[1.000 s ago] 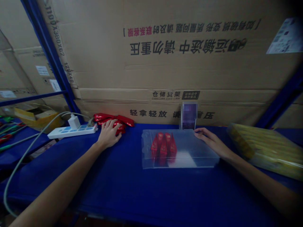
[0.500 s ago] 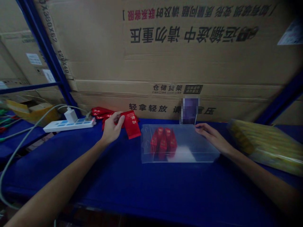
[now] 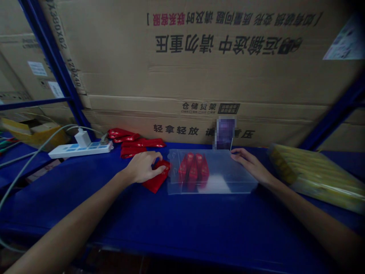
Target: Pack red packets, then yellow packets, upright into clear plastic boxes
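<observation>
Head view looked down on a blue metal shelf (image 3: pixel 182 228) backed by stacked cardboard cartons (image 3: pixel 182 76). A clear plastic box (image 3: pixel 234 167) lay near the middle of the shelf, with red packets (image 3: pixel 192 171) standing bunched inside it. To the right of the box lay a yellow wrapped bundle (image 3: pixel 313 179). To its left lay a white power strip (image 3: pixel 80 149), and a loose pile of red sachets (image 3: pixel 134 146) sat between the two, seemingly kept within easy reach of the box. The left hand (image 3: pixel 144 166) was curled over a single red packet (image 3: pixel 154 184) just beside the box's left end, holding it lightly against the shelf rather than clenching it. The right hand (image 3: pixel 251 163) lay open, its fingertips (image 3: pixel 235 152) on the box's far edge, apparently steadying it.
</observation>
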### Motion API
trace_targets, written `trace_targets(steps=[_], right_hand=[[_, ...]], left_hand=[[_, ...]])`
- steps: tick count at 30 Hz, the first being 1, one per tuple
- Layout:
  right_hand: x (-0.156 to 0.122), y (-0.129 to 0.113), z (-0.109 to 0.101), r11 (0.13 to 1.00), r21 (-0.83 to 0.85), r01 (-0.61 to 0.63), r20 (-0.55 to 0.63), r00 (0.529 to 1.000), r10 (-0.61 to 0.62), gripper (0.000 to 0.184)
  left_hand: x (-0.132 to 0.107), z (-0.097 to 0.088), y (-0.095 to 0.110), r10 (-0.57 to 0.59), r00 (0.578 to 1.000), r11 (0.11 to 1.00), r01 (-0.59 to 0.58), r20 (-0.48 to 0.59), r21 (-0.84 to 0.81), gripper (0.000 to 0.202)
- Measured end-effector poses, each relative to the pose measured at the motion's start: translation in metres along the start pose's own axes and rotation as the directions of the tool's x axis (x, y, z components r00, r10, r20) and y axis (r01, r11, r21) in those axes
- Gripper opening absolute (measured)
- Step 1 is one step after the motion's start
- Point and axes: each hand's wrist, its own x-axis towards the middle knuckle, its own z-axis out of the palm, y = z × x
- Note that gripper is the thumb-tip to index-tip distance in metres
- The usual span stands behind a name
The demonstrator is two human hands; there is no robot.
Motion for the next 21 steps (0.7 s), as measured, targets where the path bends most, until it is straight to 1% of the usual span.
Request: trace_targets(steps=[3, 5, 6, 8, 12, 14, 17, 19, 21], right_hand=[[0.001, 0.000, 0.000, 1.000, -0.004, 0.005, 0.001, 1.000, -0.005, 0.036], [0.001, 0.000, 0.001, 1.000, -0.006, 0.012, 0.001, 1.000, -0.012, 0.035], [0.001, 0.000, 0.001, 1.000, -0.008, 0.018, -0.003, 1.000, -0.018, 0.035], [0.001, 0.000, 0.001, 1.000, -0.010, 0.029, -0.014, 0.999, -0.029, 0.034], [0.000, -0.002, 0.002, 1.000, -0.003, 0.025, -0.015, 1.000, -0.025, 0.034], [-0.001, -0.003, 0.003, 1.000, 0.002, 0.017, -0.011, 1.000, -0.017, 0.034], [-0.002, -0.006, 0.004, 1.000, 0.009, 0.017, -0.024, 1.000, -0.017, 0.033], [-0.002, -0.007, 0.005, 1.000, 0.012, 0.019, -0.029, 0.999, -0.018, 0.032], [-0.002, -0.008, 0.005, 1.000, 0.015, 0.018, -0.024, 1.000, -0.018, 0.032]], left_hand=[[-0.009, -0.004, 0.010, -0.027, 0.995, 1.000, 0.026, 0.091, 0.014, 0.051], [-0.014, 0.000, 0.016, -0.055, 0.993, 0.998, 0.053, 0.108, 0.022, 0.061], [-0.016, 0.002, 0.019, -0.064, 0.992, 0.998, 0.062, 0.106, 0.021, 0.063], [-0.018, 0.006, 0.023, -0.066, 0.994, 0.997, 0.068, 0.092, -0.023, 0.059], [-0.016, 0.007, 0.027, -0.059, 0.995, 0.978, 0.073, 0.079, -0.196, 0.034], [-0.013, 0.007, 0.027, -0.071, 0.996, 0.969, 0.081, 0.047, -0.234, 0.029], [-0.009, 0.012, 0.026, -0.120, 0.993, 0.939, 0.118, 0.013, -0.322, 0.036], [-0.007, 0.018, 0.027, -0.175, 0.984, 0.886, 0.172, 0.034, -0.430, 0.043], [-0.005, 0.025, 0.028, -0.242, 0.969, 0.814, 0.231, 0.050, -0.534, 0.049]])
